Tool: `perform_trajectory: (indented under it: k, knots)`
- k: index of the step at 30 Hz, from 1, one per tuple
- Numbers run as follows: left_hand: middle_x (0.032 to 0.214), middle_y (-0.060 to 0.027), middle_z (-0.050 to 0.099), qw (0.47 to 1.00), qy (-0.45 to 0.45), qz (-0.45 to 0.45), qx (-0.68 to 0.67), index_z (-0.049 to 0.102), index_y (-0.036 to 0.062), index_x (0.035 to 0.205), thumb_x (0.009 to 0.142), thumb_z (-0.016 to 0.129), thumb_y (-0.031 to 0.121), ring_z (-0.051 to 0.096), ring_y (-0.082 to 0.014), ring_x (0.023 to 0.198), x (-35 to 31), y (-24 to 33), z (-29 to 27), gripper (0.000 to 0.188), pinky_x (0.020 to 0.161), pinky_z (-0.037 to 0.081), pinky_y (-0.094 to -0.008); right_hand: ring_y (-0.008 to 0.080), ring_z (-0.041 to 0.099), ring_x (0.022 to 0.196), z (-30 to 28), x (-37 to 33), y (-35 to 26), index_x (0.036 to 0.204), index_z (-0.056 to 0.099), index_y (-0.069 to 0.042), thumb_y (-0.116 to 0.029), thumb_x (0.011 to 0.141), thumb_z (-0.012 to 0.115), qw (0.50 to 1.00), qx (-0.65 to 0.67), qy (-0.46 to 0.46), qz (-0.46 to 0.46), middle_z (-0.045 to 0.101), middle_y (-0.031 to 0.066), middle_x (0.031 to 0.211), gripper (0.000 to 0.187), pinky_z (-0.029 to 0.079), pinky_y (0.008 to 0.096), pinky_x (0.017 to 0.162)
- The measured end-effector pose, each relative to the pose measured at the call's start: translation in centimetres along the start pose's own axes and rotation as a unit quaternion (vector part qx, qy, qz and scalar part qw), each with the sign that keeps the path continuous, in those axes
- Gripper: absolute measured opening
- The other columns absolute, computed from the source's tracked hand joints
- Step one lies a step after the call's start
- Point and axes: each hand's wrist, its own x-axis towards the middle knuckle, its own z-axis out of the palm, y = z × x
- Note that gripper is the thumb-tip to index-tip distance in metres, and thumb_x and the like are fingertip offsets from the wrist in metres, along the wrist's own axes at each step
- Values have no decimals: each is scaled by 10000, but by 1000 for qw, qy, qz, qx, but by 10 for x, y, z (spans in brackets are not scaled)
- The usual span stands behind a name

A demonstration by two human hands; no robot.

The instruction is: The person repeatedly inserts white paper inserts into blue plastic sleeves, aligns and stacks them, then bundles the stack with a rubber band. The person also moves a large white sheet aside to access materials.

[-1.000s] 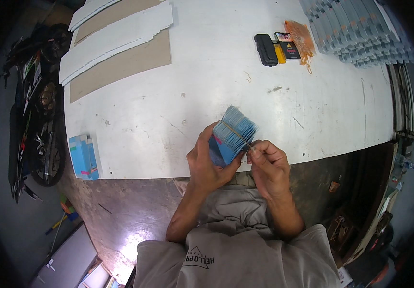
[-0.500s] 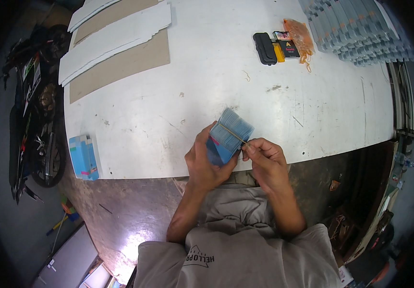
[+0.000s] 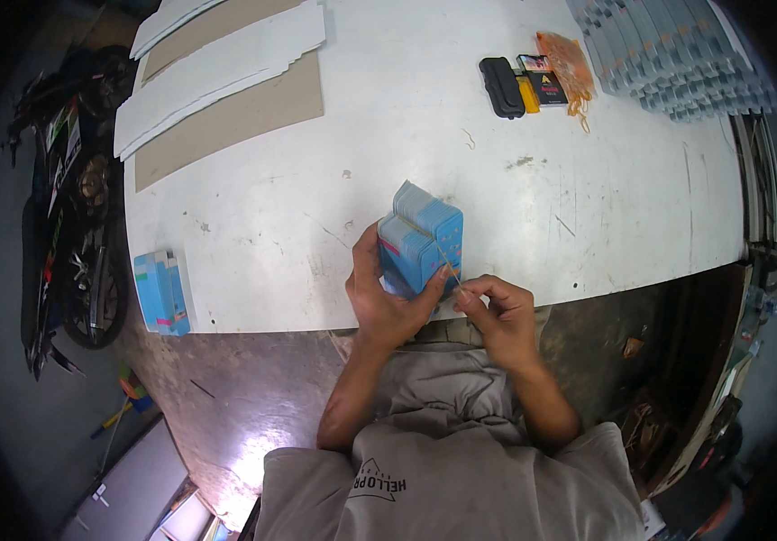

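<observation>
Close to the table's front edge, my left hand [image 3: 381, 302] is wrapped round a thick stack of blue cards [image 3: 444, 233] with rounded corners. The stack stands tilted, split by a groove into two bundles, and its pale layered edges face up. A thin yellowish rubber band [image 3: 451, 269] runs along the groove and stretches off the near side. The fingertips of my right hand [image 3: 502, 316] pinch the band's end, just right of the stack. My left palm hides the stack's lower left part.
Another blue banded stack [image 3: 161, 296] lies at the table's left edge. White and brown cardboard sheets [image 3: 235, 122] cover the far left. A black case [image 3: 502, 88], a yellow lighter [image 3: 527, 94], a small black box [image 3: 547, 88] and an orange bag [image 3: 567, 68] lie near grey stacked pieces [image 3: 668, 54].
My left hand has turned the stack, so its blue printed face and the groove between the bundles now show. My right hand has drawn the rubber band slightly out and down.
</observation>
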Motion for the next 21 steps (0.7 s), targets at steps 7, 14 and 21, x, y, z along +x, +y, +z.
perform_trajectory:
  k: [7,14,21]
  knots:
    - [1144,-230,696,996,14,-61,-55,421,-66,1424,781,918,137,754,-311,1003,2,6,9,837,836,617,-411,244,714,800,12,3,1,1013,753,7,-28,907,776,946,-239,92,-200,753,147,910,114,546,326,767]
    - [1343,-206,599,948,-168,87,254,433,17,1520,691,920,235,664,-374,1160,50,28,-5,985,893,601,-438,205,696,828,-34,-4,16,1045,731,27,-22,903,774,947,-211,178,-165,736,129,885,156,538,326,813]
    - [1515,-238,476,884,-337,139,291,421,-7,1561,685,845,359,514,-427,1331,67,19,21,1039,1087,457,-519,157,662,883,-52,6,14,1073,713,50,-17,941,738,955,-179,177,-157,719,104,907,150,519,311,864]
